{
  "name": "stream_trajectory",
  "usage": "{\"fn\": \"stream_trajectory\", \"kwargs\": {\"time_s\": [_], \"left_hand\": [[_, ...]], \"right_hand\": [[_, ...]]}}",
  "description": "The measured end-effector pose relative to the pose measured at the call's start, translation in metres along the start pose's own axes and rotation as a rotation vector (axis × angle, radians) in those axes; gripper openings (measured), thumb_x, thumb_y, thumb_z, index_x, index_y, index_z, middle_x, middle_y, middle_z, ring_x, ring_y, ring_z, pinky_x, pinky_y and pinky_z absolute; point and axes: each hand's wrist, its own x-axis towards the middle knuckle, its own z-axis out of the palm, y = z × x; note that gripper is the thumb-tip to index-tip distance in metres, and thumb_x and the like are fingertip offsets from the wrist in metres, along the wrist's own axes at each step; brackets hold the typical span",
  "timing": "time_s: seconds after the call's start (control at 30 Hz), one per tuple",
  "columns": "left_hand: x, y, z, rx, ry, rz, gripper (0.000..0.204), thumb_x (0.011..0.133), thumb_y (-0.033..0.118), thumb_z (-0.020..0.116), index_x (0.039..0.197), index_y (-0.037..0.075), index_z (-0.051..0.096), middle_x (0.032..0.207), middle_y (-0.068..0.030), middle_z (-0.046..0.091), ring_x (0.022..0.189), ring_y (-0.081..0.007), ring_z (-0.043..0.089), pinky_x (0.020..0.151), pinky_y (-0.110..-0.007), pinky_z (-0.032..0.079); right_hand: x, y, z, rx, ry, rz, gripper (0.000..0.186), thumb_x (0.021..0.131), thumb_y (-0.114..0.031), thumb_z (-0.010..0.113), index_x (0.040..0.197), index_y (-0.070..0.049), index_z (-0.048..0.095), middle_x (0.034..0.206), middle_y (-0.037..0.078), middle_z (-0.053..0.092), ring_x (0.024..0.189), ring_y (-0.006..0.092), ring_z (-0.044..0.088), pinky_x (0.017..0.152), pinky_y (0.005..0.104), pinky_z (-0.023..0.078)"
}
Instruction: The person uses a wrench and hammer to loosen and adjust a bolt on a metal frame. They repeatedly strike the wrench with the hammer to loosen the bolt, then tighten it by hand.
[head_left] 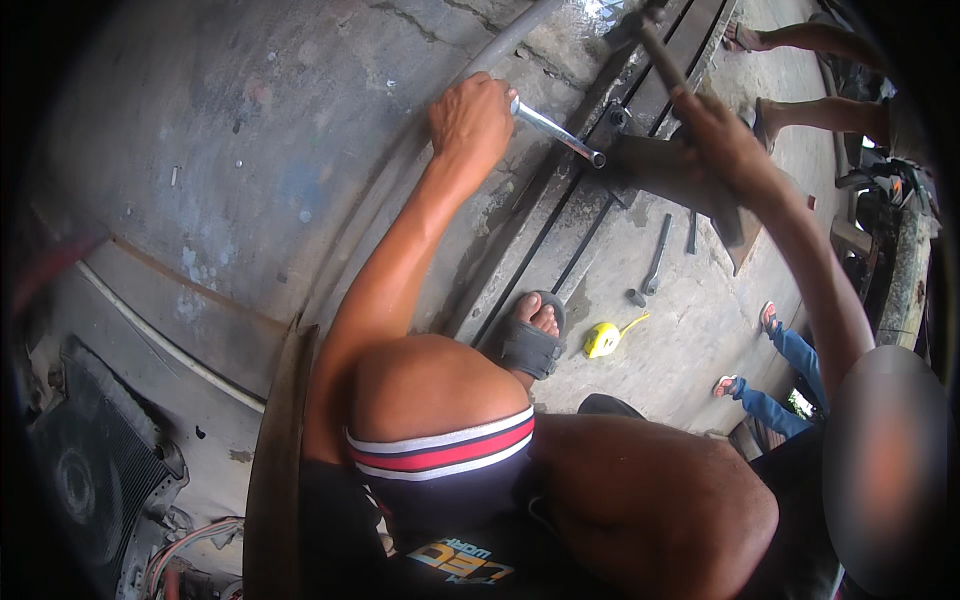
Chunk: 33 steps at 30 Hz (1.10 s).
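My left hand (472,125) is closed round one end of a chrome wrench (555,132). The tool's round far end sits beside a bolt (618,117) on a dark metal rail frame (530,250). My right hand (725,145), a little blurred, grips the handle of a hammer (660,50), whose head is raised past the rails. Beneath that hand a dark metal plate (660,170) lies across the frame; its contact with the wrench is unclear. My sandalled foot (535,335) rests at the near end of the rails.
On the concrete right of the rails lie a yellow tape measure (603,340), a long-handled tool (657,255) and a small dark rod (692,232). Bystanders' legs (830,120) and jeans (785,355) show at right. A black finned part (100,470) with wires stands lower left.
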Motion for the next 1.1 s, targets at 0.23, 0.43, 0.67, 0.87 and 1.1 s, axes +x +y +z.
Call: {"fn": "stream_trajectory", "kwargs": {"time_s": [0.23, 0.43, 0.67, 0.87, 1.1], "left_hand": [[-0.002, -0.011, -0.006, 0.103, 0.021, 0.020, 0.027, 0.099, 0.025, 0.056, 0.110, 0.006, 0.074, 0.108, -0.0125, 0.068, 0.096, -0.0402, 0.067, 0.079, -0.053, 0.052], [-0.006, -0.021, -0.017, 0.150, -0.011, -0.028, 0.026, 0.098, 0.023, 0.058, 0.106, 0.006, 0.075, 0.106, -0.0137, 0.067, 0.097, -0.0383, 0.066, 0.081, -0.050, 0.052], [-0.004, -0.003, 0.009, 0.112, 0.042, 0.123, 0.024, 0.096, 0.023, 0.061, 0.105, 0.006, 0.075, 0.111, -0.0130, 0.060, 0.100, -0.0371, 0.064, 0.082, -0.050, 0.051], [-0.018, -0.031, -0.023, 0.212, -0.001, 0.029, 0.021, 0.095, 0.021, 0.062, 0.103, 0.006, 0.075, 0.112, -0.0123, 0.057, 0.102, -0.0350, 0.061, 0.082, -0.049, 0.050], [-0.024, -0.014, 0.006, 0.220, 0.014, 0.106, 0.019, 0.094, 0.019, 0.062, 0.099, 0.006, 0.074, 0.109, -0.0101, 0.057, 0.102, -0.0328, 0.059, 0.082, -0.048, 0.050]], "right_hand": [[0.008, -0.011, -0.015, 0.361, -0.114, 0.101, 0.043, 0.101, -0.043, 0.057, 0.105, 0.001, 0.055, 0.072, 0.001, 0.051, 0.051, 0.0045, 0.049, 0.039, 0.0175, 0.038], [0.008, 0.002, 0.055, 0.155, -0.448, -0.158, 0.039, 0.106, -0.037, 0.044, 0.099, 0.001, 0.048, 0.069, 0.007, 0.054, 0.051, 0.0129, 0.051, 0.045, 0.0279, 0.046], [0.029, -0.016, -0.050, 0.304, -0.054, -0.101, 0.045, 0.106, -0.044, 0.044, 0.094, -0.001, 0.052, 0.071, 0.003, 0.055, 0.052, 0.0072, 0.053, 0.044, 0.0223, 0.046], [0.056, 0.002, 0.034, -0.239, -0.608, -0.182, 0.048, 0.103, -0.049, 0.048, 0.094, -0.003, 0.054, 0.066, 0.005, 0.054, 0.053, 0.0099, 0.054, 0.042, 0.0230, 0.042], [0.012, -0.020, 0.023, -0.066, 0.002, -0.147, 0.047, 0.106, -0.046, 0.043, 0.102, 0.000, 0.053, 0.074, 0.004, 0.057, 0.058, 0.0102, 0.059, 0.046, 0.0245, 0.048]]}}
